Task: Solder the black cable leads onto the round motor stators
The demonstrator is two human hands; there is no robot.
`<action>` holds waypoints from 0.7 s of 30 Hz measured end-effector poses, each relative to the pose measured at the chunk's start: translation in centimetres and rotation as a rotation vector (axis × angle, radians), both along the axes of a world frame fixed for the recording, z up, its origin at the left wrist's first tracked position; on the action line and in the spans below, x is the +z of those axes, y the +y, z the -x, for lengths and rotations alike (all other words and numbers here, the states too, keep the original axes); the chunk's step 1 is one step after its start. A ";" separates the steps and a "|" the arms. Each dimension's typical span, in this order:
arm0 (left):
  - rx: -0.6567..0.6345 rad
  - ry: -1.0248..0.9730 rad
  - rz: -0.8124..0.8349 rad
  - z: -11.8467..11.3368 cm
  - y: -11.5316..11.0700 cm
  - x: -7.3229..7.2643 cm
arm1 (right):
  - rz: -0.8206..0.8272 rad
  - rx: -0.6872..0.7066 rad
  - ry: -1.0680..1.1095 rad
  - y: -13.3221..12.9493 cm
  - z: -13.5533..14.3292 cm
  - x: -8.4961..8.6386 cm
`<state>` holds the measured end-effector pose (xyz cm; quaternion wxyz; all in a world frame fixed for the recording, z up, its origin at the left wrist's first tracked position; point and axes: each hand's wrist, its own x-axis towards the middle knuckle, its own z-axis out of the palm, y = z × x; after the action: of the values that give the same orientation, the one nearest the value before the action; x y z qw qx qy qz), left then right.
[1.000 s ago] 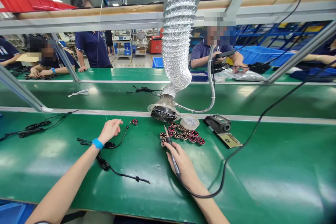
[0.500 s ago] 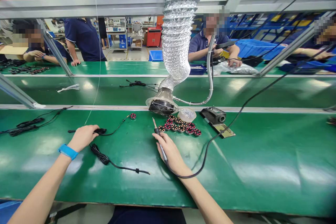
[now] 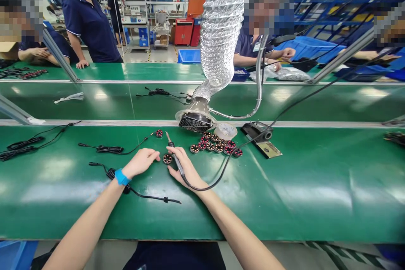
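Note:
My right hand is closed around a soldering iron, its tip pointing up and away from me. Beside its thumb, a small round motor coil lies on the green bench. Just left of that coil is my left hand, fingers curled together; whatever they may hold is hidden. Farther back, another coil sits at the end of a bundled black cable. Under my left wrist, partly covered, lies a second black cable with its bare end toward the right.
Several round coils cluster near a tape roll. Above them hangs a fume-extractor fan on a foil duct. A soldering-iron stand is to the right. More black cable lies at left. Co-workers occupy the far bench.
My left hand has left the bundled cable and moved right, near a coil. My right hand has shifted left with the soldering iron, and one coil now lies between my hands.

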<state>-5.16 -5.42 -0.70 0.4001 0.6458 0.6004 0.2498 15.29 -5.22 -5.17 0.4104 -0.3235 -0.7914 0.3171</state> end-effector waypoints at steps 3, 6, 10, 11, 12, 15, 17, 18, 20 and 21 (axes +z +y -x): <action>0.026 0.064 -0.089 -0.9 0.3 -1.7 | 0.029 -0.013 0.069 0.3 0.3 -1.2; 0.054 0.070 -0.088 -1.5 0.5 -2.5 | 0.038 -0.069 0.056 0.4 0.8 -2.0; 0.133 0.055 -0.084 -1.7 0.7 -2.5 | 0.010 -0.103 -0.075 0.3 0.9 -2.0; 0.158 0.046 -0.086 -1.7 0.6 -2.4 | 0.006 -0.085 -0.084 0.3 0.8 -1.9; 0.177 0.034 -0.089 -1.6 0.5 -2.4 | 0.005 -0.059 -0.081 0.3 0.6 -1.8; 0.186 -0.001 -0.090 -1.3 -0.1 -2.1 | 0.026 0.026 -0.026 0.4 0.2 -1.5; 0.154 0.013 -0.084 -1.1 -0.6 -1.9 | 0.066 0.077 0.034 0.5 0.1 -1.5; 0.132 0.036 -0.080 -1.0 -0.8 -1.8 | 0.087 0.099 0.065 0.6 0.1 -1.6; 0.092 0.085 -0.067 -0.8 -1.1 -1.6 | 0.119 0.130 0.106 0.6 0.3 -1.6; 0.075 0.097 -0.058 -0.8 -1.1 -1.5 | 0.126 0.136 0.110 0.5 0.4 -1.6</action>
<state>-4.36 -6.53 -2.21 0.3423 0.6455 0.6353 0.2502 14.88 -4.67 -6.80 0.4095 -0.2763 -0.7664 0.4107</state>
